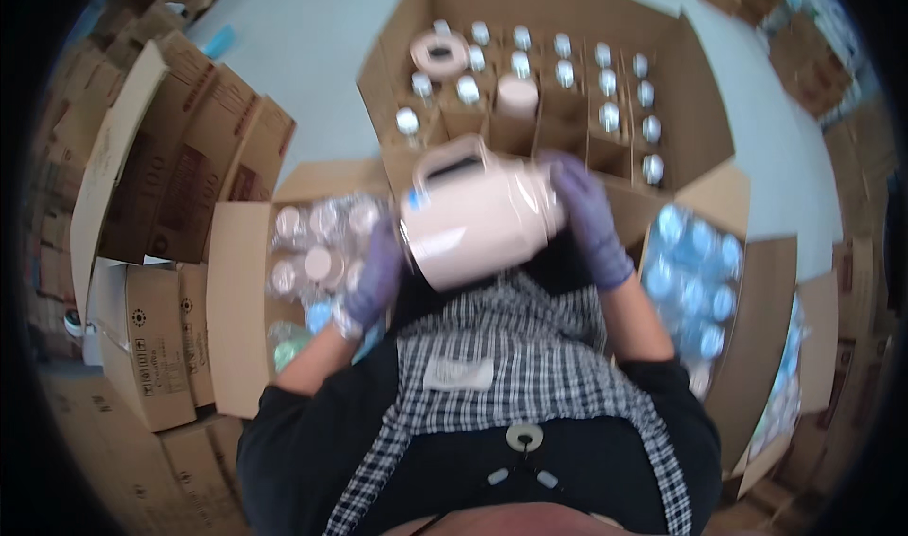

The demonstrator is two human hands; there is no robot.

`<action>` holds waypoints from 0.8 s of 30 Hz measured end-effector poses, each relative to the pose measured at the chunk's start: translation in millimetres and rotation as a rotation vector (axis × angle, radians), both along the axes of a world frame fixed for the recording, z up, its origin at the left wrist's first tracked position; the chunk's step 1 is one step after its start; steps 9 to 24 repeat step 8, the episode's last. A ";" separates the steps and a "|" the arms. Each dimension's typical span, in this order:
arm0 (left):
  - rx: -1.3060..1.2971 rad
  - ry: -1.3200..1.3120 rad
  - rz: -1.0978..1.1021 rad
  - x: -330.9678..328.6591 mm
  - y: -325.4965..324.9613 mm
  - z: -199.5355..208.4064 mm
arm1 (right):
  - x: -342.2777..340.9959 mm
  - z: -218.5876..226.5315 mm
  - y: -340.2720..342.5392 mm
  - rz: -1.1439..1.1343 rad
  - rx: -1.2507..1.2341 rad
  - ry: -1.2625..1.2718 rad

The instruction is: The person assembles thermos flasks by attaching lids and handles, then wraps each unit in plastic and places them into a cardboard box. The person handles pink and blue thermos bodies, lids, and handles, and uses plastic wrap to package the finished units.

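Note:
A pale pink jug (478, 222) with a loop handle lies tilted on its side in the air in front of my apron, slightly blurred. My left hand (378, 269), in a purple glove, grips its base end. My right hand (588, 219), gloved the same way, holds the narrower top end. The handle points away from me, and a small blue sticker shows near it. Just beyond the jug stands an open divided carton (705, 110) with several silver-capped bottles (610, 117). A pink ring-shaped piece (440, 55) and a pink round top (517, 97) also show in it.
At left, an open box (236, 299) holds plastic-wrapped bottles (323, 222) with a pink cap (323, 264) among them. Another open box (771, 323) at right contains blue-tinted bottles (695, 252). Stacked brown cartons (180, 148) line the left side. A blue scrap (219, 41) lies on the pale floor.

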State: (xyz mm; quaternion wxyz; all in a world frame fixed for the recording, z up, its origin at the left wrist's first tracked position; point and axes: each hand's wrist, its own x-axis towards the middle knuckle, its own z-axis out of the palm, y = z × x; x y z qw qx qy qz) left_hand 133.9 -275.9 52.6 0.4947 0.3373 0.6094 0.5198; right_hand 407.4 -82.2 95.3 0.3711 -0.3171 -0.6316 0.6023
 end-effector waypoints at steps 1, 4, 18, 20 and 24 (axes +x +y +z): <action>0.233 0.034 -0.041 17.9 8.1 28.7 | 5.9 22.8 -13.9 -0.059 0.136 0.050; 0.276 -0.371 0.060 11.0 24.4 29.0 | -6.7 88.3 -42.4 -0.119 0.645 0.000; 0.300 0.041 -0.106 11.6 29.5 29.5 | -9.1 123.3 -46.5 0.037 1.099 -0.023; 0.300 0.041 -0.106 11.6 29.5 29.5 | -9.1 123.3 -46.5 0.037 1.099 -0.023; 0.300 0.041 -0.106 11.6 29.5 29.5 | -9.1 123.3 -46.5 0.037 1.099 -0.023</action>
